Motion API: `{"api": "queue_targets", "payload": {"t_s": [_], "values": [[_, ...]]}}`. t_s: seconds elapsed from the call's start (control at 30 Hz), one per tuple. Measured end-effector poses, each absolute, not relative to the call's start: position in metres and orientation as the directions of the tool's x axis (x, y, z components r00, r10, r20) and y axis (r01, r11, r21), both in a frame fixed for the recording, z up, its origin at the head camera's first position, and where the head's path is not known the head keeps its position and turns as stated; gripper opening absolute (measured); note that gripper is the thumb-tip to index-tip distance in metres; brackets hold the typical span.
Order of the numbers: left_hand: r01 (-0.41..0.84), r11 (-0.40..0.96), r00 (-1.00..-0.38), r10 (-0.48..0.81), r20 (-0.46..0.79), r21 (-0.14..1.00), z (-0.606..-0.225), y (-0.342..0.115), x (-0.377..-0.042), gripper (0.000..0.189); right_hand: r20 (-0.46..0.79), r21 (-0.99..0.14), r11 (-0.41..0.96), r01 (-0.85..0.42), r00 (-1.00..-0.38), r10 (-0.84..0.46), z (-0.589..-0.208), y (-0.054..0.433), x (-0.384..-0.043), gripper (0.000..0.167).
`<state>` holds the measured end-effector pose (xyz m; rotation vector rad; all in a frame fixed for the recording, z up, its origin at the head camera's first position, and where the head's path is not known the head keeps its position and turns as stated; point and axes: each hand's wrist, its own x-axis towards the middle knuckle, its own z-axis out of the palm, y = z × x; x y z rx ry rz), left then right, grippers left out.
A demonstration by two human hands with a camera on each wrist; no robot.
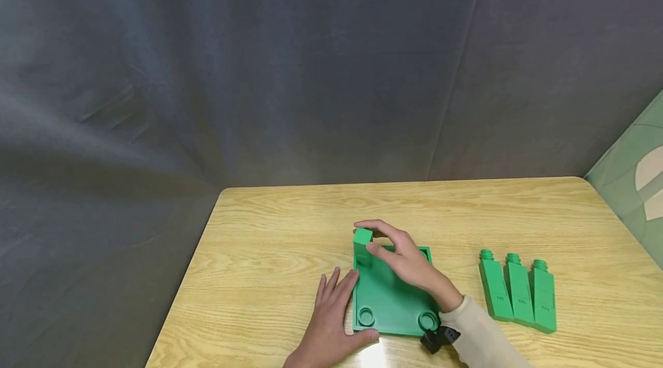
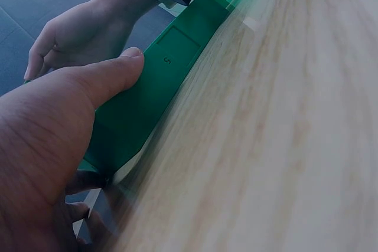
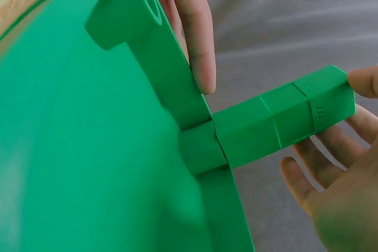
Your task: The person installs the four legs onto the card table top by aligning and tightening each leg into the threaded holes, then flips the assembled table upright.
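A square green tabletop (image 1: 393, 299) lies underside up on the wooden table, with round sockets at its corners. One green leg (image 1: 363, 250) stands upright in the far left corner. My right hand (image 1: 406, 255) reaches over the tabletop and holds that leg near its top, between thumb and fingers. In the right wrist view the leg (image 3: 283, 116) meets the corner socket, its lower end hidden inside. My left hand (image 1: 331, 322) grips the near left corner, fingers along the left side, thumb (image 2: 121, 78) pressed on the front edge.
Three more green legs (image 1: 520, 293) with threaded ends lie side by side on the wooden table (image 1: 279, 241), right of the tabletop. A dark grey curtain (image 1: 331, 68) hangs behind the table. A black device (image 1: 439, 339) sits at my right wrist.
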<state>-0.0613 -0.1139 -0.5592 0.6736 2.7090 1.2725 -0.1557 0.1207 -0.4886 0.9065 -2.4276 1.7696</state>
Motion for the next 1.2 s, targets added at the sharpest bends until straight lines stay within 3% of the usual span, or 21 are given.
{"api": "queue_targets", "payload": {"t_s": [0.33, 0.77, 0.9, 1.03, 1.2], "values": [[0.353, 0.555, -0.898, 0.426, 0.107, 0.753, -0.560, -0.114, -0.062, 0.109, 0.322, -0.855, 0.305, -0.419, -0.891, -0.321, -0.488, 0.116, -0.157, 0.032], [0.352, 0.556, -0.898, 0.427, 0.105, 0.753, -0.559, -0.115, -0.062, 0.109, 0.319, -0.837, 0.407, -0.365, -0.931, -0.180, -0.491, 0.104, -0.153, 0.037], [0.354, 0.556, -0.897, 0.429, 0.104, 0.752, -0.559, -0.115, -0.062, 0.108, 0.330, -0.826, 0.402, -0.396, -0.917, -0.224, -0.489, 0.106, -0.152, 0.044], [0.349, 0.553, -0.897, 0.430, 0.099, 0.757, -0.559, -0.115, -0.061, 0.109, 0.369, -0.825, 0.313, -0.470, -0.868, -0.332, -0.487, 0.112, -0.152, 0.056], [0.351, 0.560, -0.899, 0.426, 0.102, 0.750, -0.559, -0.115, -0.062, 0.109, 0.360, -0.851, 0.208, -0.482, -0.825, -0.436, -0.487, 0.118, -0.153, 0.052]]}}
